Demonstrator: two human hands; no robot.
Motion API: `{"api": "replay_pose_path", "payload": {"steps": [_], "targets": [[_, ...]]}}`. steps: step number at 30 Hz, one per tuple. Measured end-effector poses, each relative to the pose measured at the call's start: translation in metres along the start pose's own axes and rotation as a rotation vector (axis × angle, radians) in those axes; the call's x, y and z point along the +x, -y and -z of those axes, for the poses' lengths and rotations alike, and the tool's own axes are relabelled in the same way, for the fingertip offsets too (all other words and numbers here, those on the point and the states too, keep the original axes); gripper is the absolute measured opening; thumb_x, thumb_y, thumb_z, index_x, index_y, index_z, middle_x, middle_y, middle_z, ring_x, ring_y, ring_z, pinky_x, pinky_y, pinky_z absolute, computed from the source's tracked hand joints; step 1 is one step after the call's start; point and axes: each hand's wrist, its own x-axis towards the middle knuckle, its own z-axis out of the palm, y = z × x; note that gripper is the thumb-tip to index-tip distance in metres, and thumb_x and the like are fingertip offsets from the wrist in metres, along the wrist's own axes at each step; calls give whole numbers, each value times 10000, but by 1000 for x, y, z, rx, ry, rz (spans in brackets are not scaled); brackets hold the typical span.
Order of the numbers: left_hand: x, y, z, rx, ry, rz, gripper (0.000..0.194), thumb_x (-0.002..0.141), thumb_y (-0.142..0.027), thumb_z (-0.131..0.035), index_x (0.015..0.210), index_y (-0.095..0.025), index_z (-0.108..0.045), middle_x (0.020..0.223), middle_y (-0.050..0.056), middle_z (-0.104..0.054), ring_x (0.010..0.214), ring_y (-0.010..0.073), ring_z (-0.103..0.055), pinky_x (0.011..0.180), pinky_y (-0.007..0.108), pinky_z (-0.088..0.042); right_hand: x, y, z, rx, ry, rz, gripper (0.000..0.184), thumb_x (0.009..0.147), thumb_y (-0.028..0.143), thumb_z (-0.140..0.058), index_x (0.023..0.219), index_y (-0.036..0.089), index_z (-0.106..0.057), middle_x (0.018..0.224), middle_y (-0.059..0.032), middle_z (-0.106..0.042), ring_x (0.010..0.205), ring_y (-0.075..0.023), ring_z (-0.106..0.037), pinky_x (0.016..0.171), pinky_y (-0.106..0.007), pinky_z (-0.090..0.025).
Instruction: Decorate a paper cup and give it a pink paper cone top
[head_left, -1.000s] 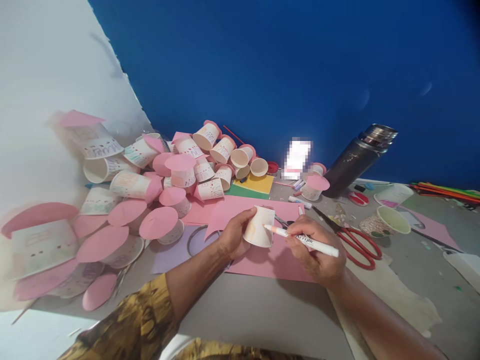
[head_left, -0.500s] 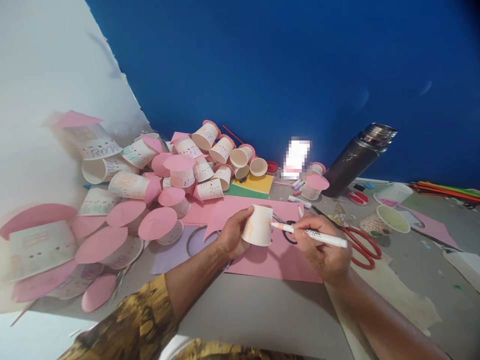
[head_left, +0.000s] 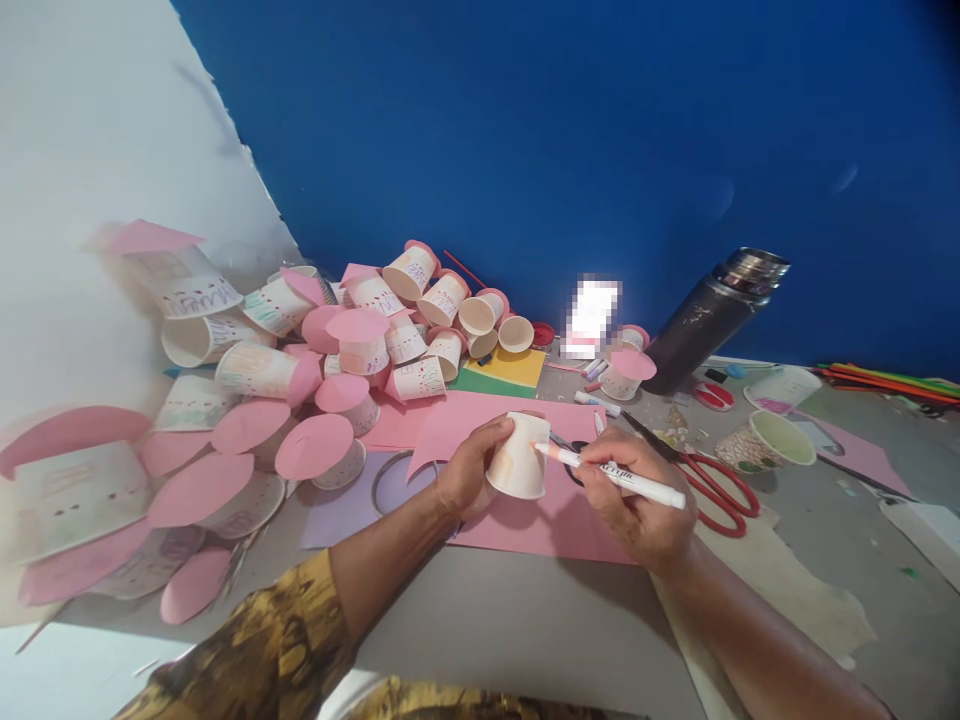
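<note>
My left hand (head_left: 474, 468) is closed around the left side of a white paper cup (head_left: 517, 462), held upside down with its rim low. Faint peach marks show on the cup's wall. Between the fingers of my right hand (head_left: 643, 500) is a white acrylic marker (head_left: 637, 483), its peach tip at the cup's right side. Below both hands lies a sheet of pink paper (head_left: 540, 530). Dark-handled scissors (head_left: 576, 462) rest on it, partly hidden behind the cup and marker.
Paper cups with pink paper tops (head_left: 315, 447) are piled at the left. Red-handled scissors (head_left: 724, 490) lie to the right, near a patterned cup (head_left: 765, 442). A dark flask (head_left: 705, 325) leans by the blue wall. Purple paper (head_left: 337, 510) carries a ring (head_left: 405, 483).
The cup has tilted slightly in my left hand. My right hand has moved a little left, bringing the marker tip further over the cup's side.
</note>
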Motion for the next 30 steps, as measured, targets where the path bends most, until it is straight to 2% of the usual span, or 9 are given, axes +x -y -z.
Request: {"api": "replay_pose_path", "payload": {"steps": [8, 15, 22, 30], "targets": [[1, 0, 5, -43, 37, 71, 471, 846, -403, -656, 1211, -108, -694, 948, 134, -742, 734, 235, -669, 695, 367, -543, -2, -5, 3, -43, -78, -58, 83, 910, 146, -600, 877, 222, -606, 700, 21, -594, 577, -133, -544, 553, -279, -436], [2, 0, 6, -71, 42, 90, 488, 864, -412, -634, 1245, -110, -674, 886, 122, -729, 768, 265, -687, 732, 416, -562, -1, -3, 4, -33, -119, -23, 88, 901, 149, -607, 910, 236, -617, 709, 6, -600, 602, -159, -561, 564, -308, -458], [0, 1, 4, -52, 35, 72, 464, 850, -391, -659, 1211, -102, -696, 918, 126, -740, 747, 242, -678, 738, 392, -554, 0, -2, 4, -33, -64, -7, 112, 890, 124, -616, 926, 229, -619, 717, 9, -600, 612, -155, -556, 588, -309, -455], [0, 0, 3, -68, 19, 77, 432, 843, -379, -666, 1172, -102, -710, 888, 113, -731, 739, 233, -673, 727, 380, -558, 3, 2, 3, -1, -7, -26, 79, 890, 146, -594, 870, 221, -610, 651, 26, -560, 560, -142, -520, 549, -289, -427]]}}
